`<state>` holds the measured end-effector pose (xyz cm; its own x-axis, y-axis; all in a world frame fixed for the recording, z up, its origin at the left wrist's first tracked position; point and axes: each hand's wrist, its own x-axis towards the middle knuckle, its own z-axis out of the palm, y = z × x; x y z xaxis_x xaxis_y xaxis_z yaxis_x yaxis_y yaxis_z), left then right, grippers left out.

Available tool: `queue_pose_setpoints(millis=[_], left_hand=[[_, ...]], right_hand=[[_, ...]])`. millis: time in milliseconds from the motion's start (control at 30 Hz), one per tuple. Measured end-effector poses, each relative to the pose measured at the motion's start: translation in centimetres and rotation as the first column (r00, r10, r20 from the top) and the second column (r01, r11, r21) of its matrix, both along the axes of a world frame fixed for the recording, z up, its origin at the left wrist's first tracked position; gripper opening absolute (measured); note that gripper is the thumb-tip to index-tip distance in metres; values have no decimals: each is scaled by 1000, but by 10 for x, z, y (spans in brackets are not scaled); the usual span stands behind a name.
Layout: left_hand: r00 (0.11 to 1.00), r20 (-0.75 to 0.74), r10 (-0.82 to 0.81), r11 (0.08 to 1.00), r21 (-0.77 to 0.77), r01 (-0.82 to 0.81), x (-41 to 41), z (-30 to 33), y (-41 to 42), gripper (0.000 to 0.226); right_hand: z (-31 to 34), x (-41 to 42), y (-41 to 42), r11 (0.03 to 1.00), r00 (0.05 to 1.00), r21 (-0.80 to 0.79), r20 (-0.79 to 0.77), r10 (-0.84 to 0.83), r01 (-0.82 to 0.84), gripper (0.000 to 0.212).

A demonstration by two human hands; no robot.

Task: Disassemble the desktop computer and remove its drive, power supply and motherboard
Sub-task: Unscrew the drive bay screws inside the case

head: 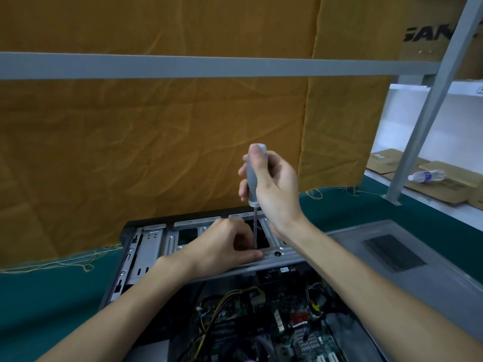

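Over the open computer, right fingers grip the upright screwdriver; left fingers pinch its shaft.

Ochre cloth behind a grey rail — plastic bottle lying on cardboard.

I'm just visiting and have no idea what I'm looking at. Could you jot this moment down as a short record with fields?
Setting: green-covered workbench, orange cloth backdrop
Object: opened grey metal desktop computer case, green motherboard exposed
Tool: grey-handled screwdriver, upright
Right hand: grips the handle
Left hand: fingers at the shaft tip, on the silver drive bracket
Beside case: grey vented side panel
Far right: plastic water bottle on flat cardboard
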<state>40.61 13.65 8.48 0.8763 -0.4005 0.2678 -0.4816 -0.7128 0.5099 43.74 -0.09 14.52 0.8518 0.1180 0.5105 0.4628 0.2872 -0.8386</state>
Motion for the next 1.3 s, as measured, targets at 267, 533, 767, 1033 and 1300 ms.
queue_pose_setpoints(millis=[267,533,767,1033,1300], left_hand=[[997,-71,-39,999,-31,37,-3,4,3,14],[999,-41,-18,999,-39,16,-7,3,2,9],[910,-408,-76,534,-788,-308,-4,18,-3,32],[769,-506,-390,249,-862,-441,-11,26,-14,28],[795,-491,-356,286,-867,-408,-3,21,-18,24]], right_hand=[[0,-2,6,983,980,-19,-87,182,-184,50],[31,7,-9,993,994,47,-25,110,-109,21],[25,8,-59,779,990,-619,140,-16,100,18],[-27,-9,-53,824,927,-511,373,-41,242,6],[-30,-2,-56,832,904,-481,425,-53,275,12]])
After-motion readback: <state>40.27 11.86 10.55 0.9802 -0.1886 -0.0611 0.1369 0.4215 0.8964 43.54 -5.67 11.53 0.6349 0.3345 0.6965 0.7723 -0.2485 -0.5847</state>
